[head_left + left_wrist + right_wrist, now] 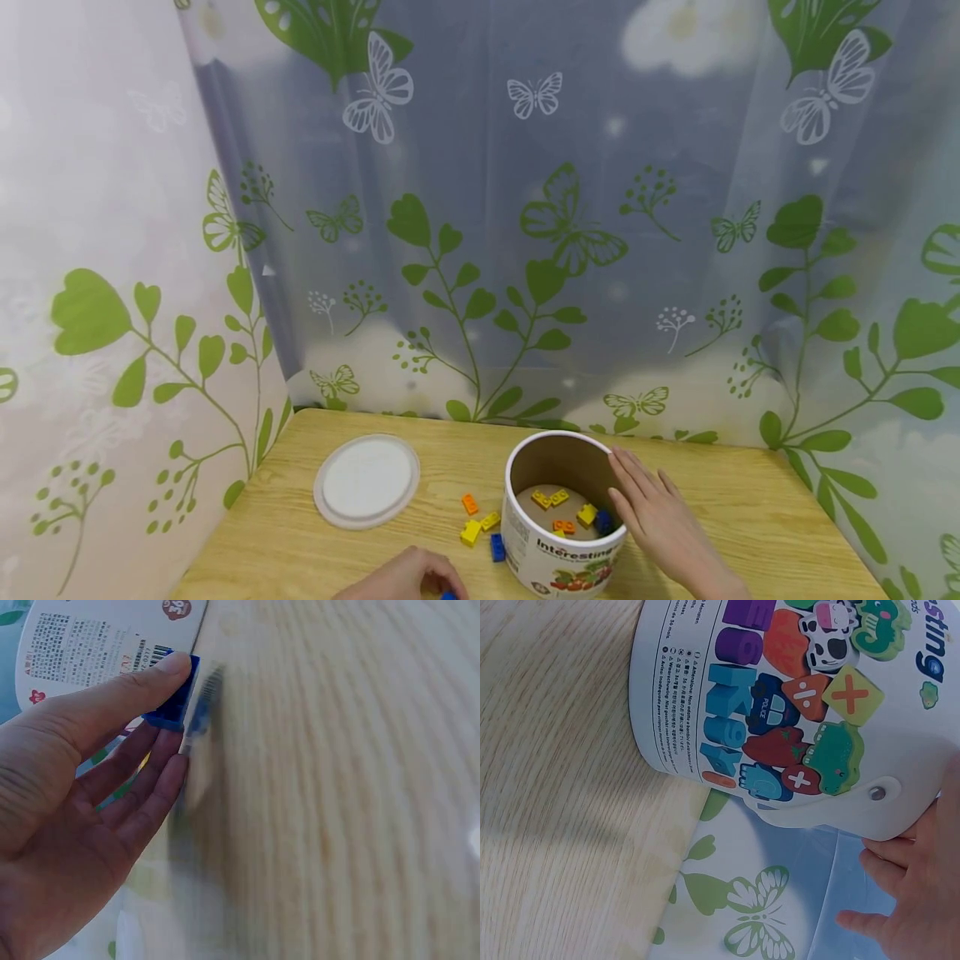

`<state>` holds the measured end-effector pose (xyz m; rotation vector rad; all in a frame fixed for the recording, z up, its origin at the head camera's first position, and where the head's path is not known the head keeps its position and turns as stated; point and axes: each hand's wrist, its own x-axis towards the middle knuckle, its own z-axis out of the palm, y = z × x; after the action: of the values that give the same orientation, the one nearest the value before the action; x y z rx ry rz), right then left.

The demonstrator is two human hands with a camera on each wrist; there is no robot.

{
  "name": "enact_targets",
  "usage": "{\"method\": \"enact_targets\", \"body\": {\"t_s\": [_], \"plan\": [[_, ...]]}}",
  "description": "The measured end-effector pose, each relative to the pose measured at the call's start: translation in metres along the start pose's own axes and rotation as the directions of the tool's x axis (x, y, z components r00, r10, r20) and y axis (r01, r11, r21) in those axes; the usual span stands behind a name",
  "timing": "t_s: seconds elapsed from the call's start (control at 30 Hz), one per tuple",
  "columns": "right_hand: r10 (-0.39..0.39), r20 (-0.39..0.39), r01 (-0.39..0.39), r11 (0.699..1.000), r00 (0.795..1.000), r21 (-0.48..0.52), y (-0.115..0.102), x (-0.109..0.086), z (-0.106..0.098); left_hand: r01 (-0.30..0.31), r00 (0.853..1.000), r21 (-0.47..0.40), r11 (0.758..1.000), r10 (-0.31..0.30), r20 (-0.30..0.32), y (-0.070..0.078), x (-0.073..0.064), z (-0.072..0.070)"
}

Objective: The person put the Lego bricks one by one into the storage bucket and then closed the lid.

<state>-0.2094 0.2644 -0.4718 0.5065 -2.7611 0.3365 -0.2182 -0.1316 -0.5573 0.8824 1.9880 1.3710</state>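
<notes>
My left hand [411, 575] pinches a blue building brick [175, 697] between thumb and fingers, low over the table at the front; in the head view only a bit of that brick shows. My right hand [670, 527] rests with straight fingers against the right rim of a white printed bucket [558, 560]. Inside the bucket lie several yellow bricks [559, 497], an orange brick [564, 527] and a dark blue brick [603, 522]. In the right wrist view, fingers [889, 871] touch the bucket near its handle joint [877, 793].
Left of the bucket, on the wooden table [255, 533], lie an orange brick [469, 503], two yellow bricks [471, 532] and a blue brick [497, 547]. A round white lid [366, 481] sits farther left. Patterned curtains [480, 250] hang behind and at the sides.
</notes>
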Motion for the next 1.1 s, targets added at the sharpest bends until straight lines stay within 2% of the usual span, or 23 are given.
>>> {"method": "enact_targets", "body": {"t_s": [0.1, 0.27, 0.4, 0.57, 0.73, 1.1], "plan": [[-0.001, -0.003, 0.001, 1.000, 1.000, -0.004, 0.000, 0.000, 0.001, 0.008, 1.000, 0.021, 1.000, -0.007, -0.029, 0.001, 0.004, -0.003], [0.001, -0.003, -0.001, 1.000, 1.000, -0.008, 0.001, 0.000, 0.001, -0.042, 0.992, 0.124, 0.991, 0.056, -0.110, 0.008, 0.011, -0.013], [0.004, 0.000, -0.004, 1.000, 1.000, -0.007, 0.001, 0.000, 0.001, -0.077, 0.973, 0.159, 0.984, 0.109, -0.202, 0.021, 0.018, -0.019], [0.000, -0.005, 0.000, 1.000, 1.000, -0.012, 0.001, 0.001, 0.002, -0.109, 0.947, 0.228, 0.968, 0.170, -0.272, 0.039, 0.023, -0.028], [0.001, 0.002, -0.001, 1.000, 1.000, -0.012, 0.001, 0.001, 0.002, -0.118, 0.937, 0.281, 0.952, 0.201, -0.287, 0.052, 0.028, -0.038], [0.003, 0.007, -0.003, 1.000, 1.000, -0.016, 0.001, 0.001, 0.002, -0.117, 0.919, 0.340, 0.933, 0.232, -0.320, 0.079, 0.041, -0.053]]}}
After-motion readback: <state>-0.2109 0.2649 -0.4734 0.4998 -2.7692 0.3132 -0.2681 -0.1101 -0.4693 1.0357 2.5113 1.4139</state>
